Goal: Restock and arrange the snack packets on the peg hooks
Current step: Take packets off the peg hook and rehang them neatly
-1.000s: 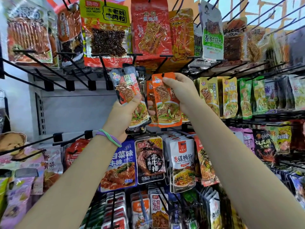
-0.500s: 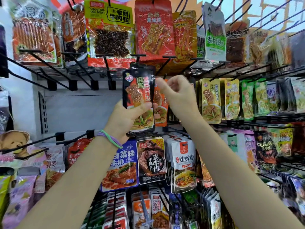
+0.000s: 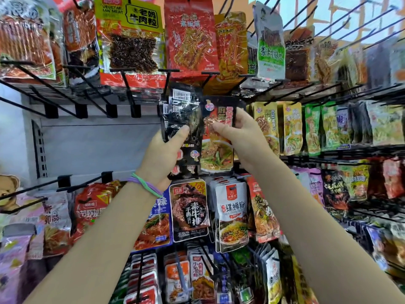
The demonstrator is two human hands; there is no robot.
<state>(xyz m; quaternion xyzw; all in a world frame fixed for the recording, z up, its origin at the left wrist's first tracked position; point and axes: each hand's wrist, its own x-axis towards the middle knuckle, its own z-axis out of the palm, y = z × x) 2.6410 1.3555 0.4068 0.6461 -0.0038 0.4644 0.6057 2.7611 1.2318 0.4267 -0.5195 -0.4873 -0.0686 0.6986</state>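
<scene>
The rack in front of me is a grey back panel (image 3: 98, 145) with black peg hooks (image 3: 128, 88) sticking out in rows. Above my fingers hang big red and yellow packets (image 3: 190, 36); right of them, yellow and green packets (image 3: 291, 128); below my wrists, black and white packets (image 3: 189, 211). Left of my fingers several hooks (image 3: 65, 183) hold nothing.

A glossy black packet (image 3: 183, 119) with a white barcode label sits beside a black-and-orange packet (image 3: 215, 148) picturing noodles and greens. Green and purple bands (image 3: 145, 187) circle one wrist; yellow packets (image 3: 266, 126) and green packets (image 3: 312, 128) fill black hooks (image 3: 72, 99).
</scene>
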